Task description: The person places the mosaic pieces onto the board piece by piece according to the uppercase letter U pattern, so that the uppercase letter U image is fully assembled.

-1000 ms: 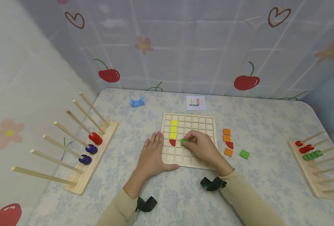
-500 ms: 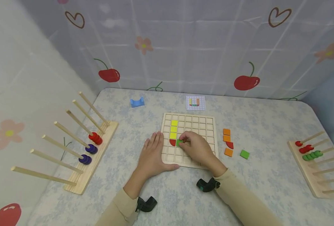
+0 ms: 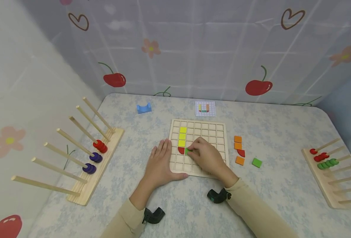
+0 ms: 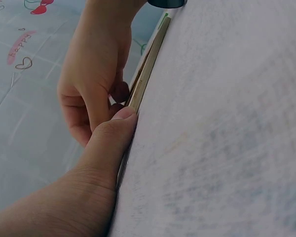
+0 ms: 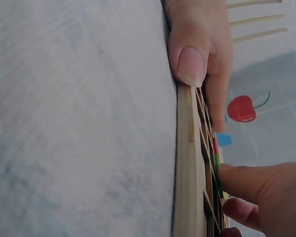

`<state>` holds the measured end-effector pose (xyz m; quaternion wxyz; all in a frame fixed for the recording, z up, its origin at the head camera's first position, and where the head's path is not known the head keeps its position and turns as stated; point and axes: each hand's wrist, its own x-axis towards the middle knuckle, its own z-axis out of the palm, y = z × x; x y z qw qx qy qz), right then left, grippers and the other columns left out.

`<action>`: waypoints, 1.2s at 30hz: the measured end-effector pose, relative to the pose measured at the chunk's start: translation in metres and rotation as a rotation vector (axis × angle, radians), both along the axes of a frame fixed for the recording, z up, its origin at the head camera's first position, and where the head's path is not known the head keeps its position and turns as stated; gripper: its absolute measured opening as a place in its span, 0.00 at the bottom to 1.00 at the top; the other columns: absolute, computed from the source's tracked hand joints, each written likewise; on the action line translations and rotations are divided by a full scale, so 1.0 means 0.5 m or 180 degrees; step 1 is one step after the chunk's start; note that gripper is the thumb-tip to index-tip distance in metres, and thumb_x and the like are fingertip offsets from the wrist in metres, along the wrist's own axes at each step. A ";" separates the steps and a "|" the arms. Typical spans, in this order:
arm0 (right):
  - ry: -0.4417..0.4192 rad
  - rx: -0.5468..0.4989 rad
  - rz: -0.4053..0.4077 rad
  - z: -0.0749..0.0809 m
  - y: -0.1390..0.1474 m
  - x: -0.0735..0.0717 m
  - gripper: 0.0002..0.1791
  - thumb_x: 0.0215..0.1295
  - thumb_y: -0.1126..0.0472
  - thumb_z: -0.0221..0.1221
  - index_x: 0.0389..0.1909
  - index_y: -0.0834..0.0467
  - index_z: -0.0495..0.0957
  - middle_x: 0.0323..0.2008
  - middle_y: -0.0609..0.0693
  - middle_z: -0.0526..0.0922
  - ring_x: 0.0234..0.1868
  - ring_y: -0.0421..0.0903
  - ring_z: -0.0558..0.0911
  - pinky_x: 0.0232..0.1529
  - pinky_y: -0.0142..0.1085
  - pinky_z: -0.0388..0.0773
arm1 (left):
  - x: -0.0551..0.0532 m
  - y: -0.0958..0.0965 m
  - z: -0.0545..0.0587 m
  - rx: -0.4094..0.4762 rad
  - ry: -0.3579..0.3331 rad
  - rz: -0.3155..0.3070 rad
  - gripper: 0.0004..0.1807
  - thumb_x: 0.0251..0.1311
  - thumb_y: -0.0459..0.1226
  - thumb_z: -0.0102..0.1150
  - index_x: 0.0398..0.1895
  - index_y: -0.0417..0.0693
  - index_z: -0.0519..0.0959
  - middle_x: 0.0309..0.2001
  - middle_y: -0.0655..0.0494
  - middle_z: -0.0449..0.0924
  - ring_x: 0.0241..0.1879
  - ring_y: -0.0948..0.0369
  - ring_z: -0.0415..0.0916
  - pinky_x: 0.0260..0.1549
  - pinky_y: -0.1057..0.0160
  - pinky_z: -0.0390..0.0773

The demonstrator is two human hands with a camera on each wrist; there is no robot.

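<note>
The wooden grid board (image 3: 178,166) lies on the table in the head view. A column of yellow square tiles (image 3: 182,136) sits in its cells, with a red quarter-round tile (image 3: 181,150) just below. My right hand (image 3: 207,156) pinches a green square tile (image 3: 187,151) at the cell right of the red one; its fingers partly cover it. My left hand (image 3: 160,163) rests on the table with straight fingers along the board's left side, and its thumb (image 4: 119,121) touches the front edge.
Orange square tiles (image 3: 238,145), another red quarter-round tile (image 3: 241,153) and a green square tile (image 3: 257,162) lie right of the board. A pattern card (image 3: 205,109) and blue holder (image 3: 144,108) lie behind. Peg racks with beads stand left (image 3: 104,165) and right (image 3: 318,175).
My right hand has moved slightly left, bringing the green tile from a cell's distance to beside the red quarter-round tile. The left hand has stayed in place.
</note>
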<state>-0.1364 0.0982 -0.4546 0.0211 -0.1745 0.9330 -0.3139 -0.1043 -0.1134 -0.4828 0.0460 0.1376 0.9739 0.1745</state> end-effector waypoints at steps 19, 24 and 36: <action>-0.0164 -0.0494 0.0041 0.022 0.164 0.013 0.13 0.66 0.56 0.65 0.50 0.51 0.84 0.42 0.43 0.83 0.30 0.41 0.73 0.28 0.31 0.71 | 0.000 0.001 -0.006 0.0058 0.0070 0.0014 0.78 0.35 0.80 0.58 0.80 0.41 0.38 0.81 0.47 0.38 0.81 0.53 0.34 0.77 0.46 0.42; 0.0004 -0.0358 -0.0111 0.016 0.233 0.028 0.14 0.66 0.55 0.65 0.51 0.52 0.84 0.35 0.43 0.79 0.27 0.40 0.69 0.26 0.30 0.67 | -0.001 0.001 -0.007 0.0056 0.0042 0.0003 0.78 0.35 0.80 0.58 0.80 0.42 0.37 0.81 0.48 0.37 0.81 0.53 0.33 0.78 0.47 0.41; 0.0277 0.0055 -0.0769 0.009 0.369 0.082 0.13 0.63 0.57 0.67 0.48 0.52 0.84 0.40 0.47 0.82 0.24 0.38 0.67 0.21 0.29 0.65 | -0.004 0.000 -0.008 0.0019 -0.0057 0.0010 0.79 0.35 0.81 0.56 0.80 0.45 0.34 0.81 0.50 0.34 0.81 0.55 0.30 0.78 0.48 0.39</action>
